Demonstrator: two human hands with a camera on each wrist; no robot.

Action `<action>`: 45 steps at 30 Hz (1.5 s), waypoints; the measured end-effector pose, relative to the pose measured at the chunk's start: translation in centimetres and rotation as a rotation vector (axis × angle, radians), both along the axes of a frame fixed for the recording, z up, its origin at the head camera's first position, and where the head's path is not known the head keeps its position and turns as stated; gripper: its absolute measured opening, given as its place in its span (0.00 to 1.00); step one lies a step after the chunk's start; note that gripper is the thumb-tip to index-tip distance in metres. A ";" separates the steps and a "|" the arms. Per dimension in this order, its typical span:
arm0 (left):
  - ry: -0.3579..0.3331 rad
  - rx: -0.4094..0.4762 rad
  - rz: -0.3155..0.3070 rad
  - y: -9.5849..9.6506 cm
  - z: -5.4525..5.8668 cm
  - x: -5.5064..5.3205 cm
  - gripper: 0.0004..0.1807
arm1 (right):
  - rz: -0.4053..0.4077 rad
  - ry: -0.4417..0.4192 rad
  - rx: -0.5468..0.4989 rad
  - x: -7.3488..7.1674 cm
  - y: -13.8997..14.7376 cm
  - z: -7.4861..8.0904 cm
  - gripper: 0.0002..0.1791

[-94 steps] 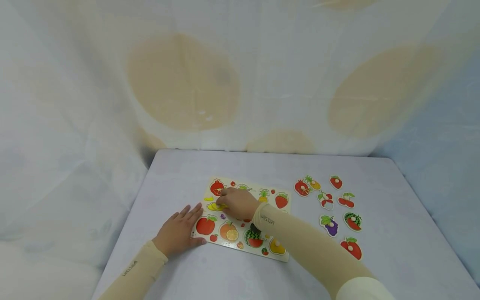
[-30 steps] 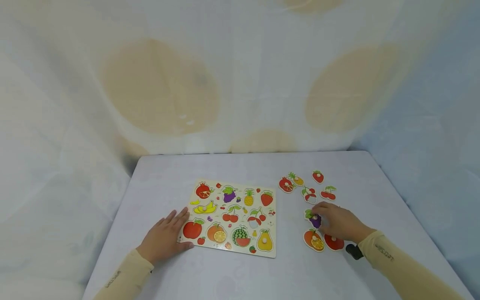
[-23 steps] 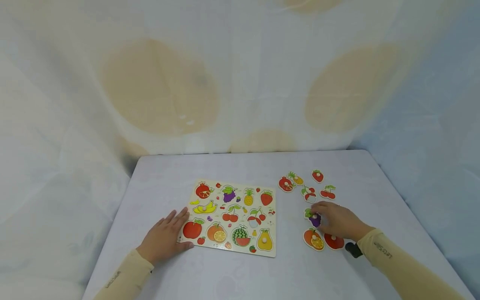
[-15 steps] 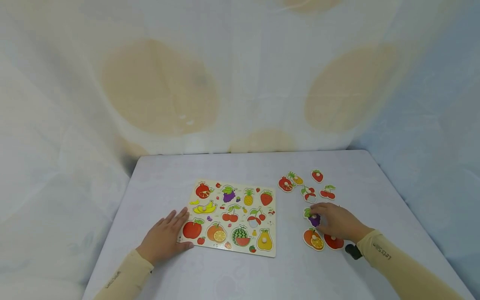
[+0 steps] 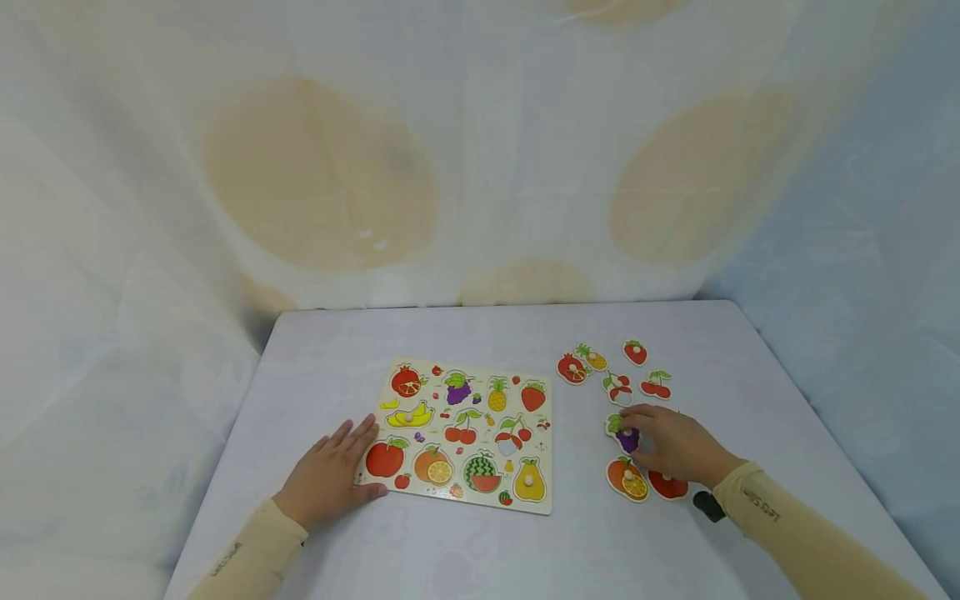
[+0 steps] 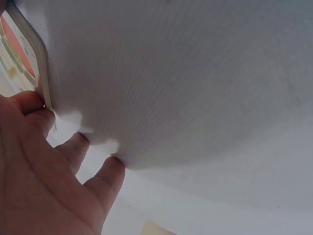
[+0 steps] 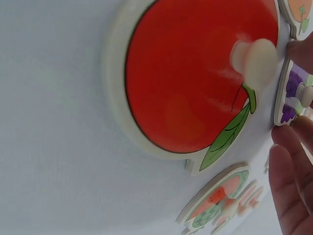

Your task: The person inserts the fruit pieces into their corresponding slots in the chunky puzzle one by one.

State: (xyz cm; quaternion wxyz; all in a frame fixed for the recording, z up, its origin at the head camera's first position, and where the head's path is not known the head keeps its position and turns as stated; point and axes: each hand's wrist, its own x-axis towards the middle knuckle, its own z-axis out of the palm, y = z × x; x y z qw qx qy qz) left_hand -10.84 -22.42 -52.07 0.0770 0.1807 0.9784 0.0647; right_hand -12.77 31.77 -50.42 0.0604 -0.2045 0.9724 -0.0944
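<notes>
A wooden fruit puzzle board [image 5: 480, 433] lies on the table in the head view. The banana piece [image 5: 420, 414] and the pear piece [image 5: 529, 483] sit in it with their knobs up. My left hand [image 5: 330, 471] rests flat at the board's left edge, fingers spread, some touching its rim. Right of the board, my right hand [image 5: 678, 442] pinches the grape piece [image 5: 628, 439] by its edges between thumb and fingers; the right wrist view shows its knob [image 7: 306, 95] between them. Just below are the orange piece [image 5: 627, 479] and the apple piece [image 5: 667, 485], the latter partly hidden.
Farther back on the right lie loose pieces: pomegranate [image 5: 572, 368], pineapple [image 5: 592, 357], strawberry [image 5: 634, 352], cherries [image 5: 656, 384] and a red-and-white fruit [image 5: 618, 388]. A watermelon piece [image 7: 217, 198] shows in the right wrist view. White cloth walls [image 5: 480, 167] surround the table.
My right hand has left the banana on the board and moved right to the grape piece. Over the last second, that piece has shifted slightly left. My left hand stays at the board.
</notes>
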 end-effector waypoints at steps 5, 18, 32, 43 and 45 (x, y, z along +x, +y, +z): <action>-0.006 -0.002 -0.001 0.0 0.1 0.0 0.54 | 0.006 0.004 0.001 -0.1 -0.1 0.1 0.25; 0.003 -0.007 -0.007 -0.1 0.0 0.1 0.55 | -0.013 -0.019 0.037 -0.4 -0.3 0.3 0.25; -0.007 0.001 -0.016 0.0 0.5 0.2 0.53 | -0.057 -0.007 0.020 -0.8 -0.5 0.2 0.26; -0.020 -0.019 -0.003 0.1 0.5 0.2 0.54 | 0.018 0.036 -0.043 -2.7 -2.9 2.5 0.22; -0.019 -0.018 -0.003 0.1 0.4 0.1 0.54 | 0.031 0.031 -0.052 -3.2 -4.1 3.1 0.21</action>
